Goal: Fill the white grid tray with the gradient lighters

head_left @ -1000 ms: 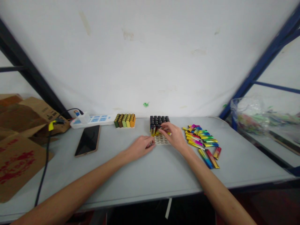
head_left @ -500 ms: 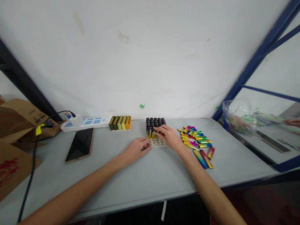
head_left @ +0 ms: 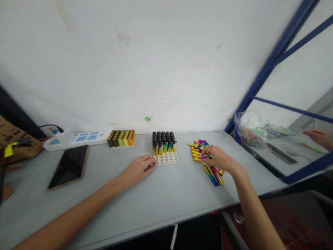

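A white tray (head_left: 168,159) with round holes stands mid-table; its back rows hold upright black-capped lighters (head_left: 163,142), its front rows are bare. My left hand (head_left: 137,169) rests on the table at the tray's front-left corner, fingers curled on a small dark thing I cannot make out. My right hand (head_left: 218,158) lies over a loose pile of rainbow-coloured lighters (head_left: 205,158) to the right of the tray, fingers bent down onto them; what they grip is hidden.
A block of green-to-orange lighters (head_left: 121,138) stands back left, beside a white power strip (head_left: 75,138). A phone (head_left: 68,166) lies face-up at left. Cardboard boxes (head_left: 15,142) at far left. Behind a blue frame (head_left: 262,69), a plastic bag (head_left: 251,126) and another person's hand (head_left: 320,137).
My right hand left the tray and moved right onto the loose lighter pile. The view swung right. My left hand stayed at the tray's corner.
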A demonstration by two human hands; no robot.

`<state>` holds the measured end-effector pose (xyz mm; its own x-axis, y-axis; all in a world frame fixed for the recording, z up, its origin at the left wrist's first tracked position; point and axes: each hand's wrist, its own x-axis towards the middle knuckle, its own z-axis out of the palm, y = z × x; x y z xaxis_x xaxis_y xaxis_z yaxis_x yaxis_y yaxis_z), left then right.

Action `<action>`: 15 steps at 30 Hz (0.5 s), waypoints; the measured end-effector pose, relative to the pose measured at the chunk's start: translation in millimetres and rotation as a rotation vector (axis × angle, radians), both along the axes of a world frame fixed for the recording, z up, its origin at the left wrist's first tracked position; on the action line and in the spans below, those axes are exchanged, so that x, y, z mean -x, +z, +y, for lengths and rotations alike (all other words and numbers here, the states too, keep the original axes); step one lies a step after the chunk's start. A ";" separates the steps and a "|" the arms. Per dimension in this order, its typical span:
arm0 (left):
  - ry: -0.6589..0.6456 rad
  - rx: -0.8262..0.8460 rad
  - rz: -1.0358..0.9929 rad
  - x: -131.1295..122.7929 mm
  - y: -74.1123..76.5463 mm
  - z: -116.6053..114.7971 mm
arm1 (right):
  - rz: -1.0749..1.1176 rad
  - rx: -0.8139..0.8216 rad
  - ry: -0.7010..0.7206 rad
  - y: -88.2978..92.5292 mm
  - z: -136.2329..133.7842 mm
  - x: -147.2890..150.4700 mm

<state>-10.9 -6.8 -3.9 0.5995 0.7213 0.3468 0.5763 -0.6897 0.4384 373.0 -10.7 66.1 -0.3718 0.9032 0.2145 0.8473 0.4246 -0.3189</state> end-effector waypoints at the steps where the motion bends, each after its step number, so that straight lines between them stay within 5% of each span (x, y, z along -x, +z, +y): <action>1: 0.004 0.004 0.004 -0.2 0.3 0.2 | -0.004 0.036 -0.005 -2.9 -0.1 -5.2; 5: 0.027 0.022 0.015 -1.8 5.1 -1.1 | -0.005 0.176 0.015 -16.6 5.5 -8.5; 9: 0.044 0.033 0.028 -3.3 8.8 -2.1 | 0.013 0.102 0.055 -24.3 7.1 0.8; 15: 0.043 0.018 0.037 -3.9 10.5 -2.5 | 0.100 0.040 0.082 -10.0 -0.6 19.8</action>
<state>-7.0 -9.3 6.6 0.5796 0.7529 0.3117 0.6215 -0.6558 0.4285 353.2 -11.3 56.1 -0.4233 0.8794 0.2181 0.7737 0.4761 -0.4180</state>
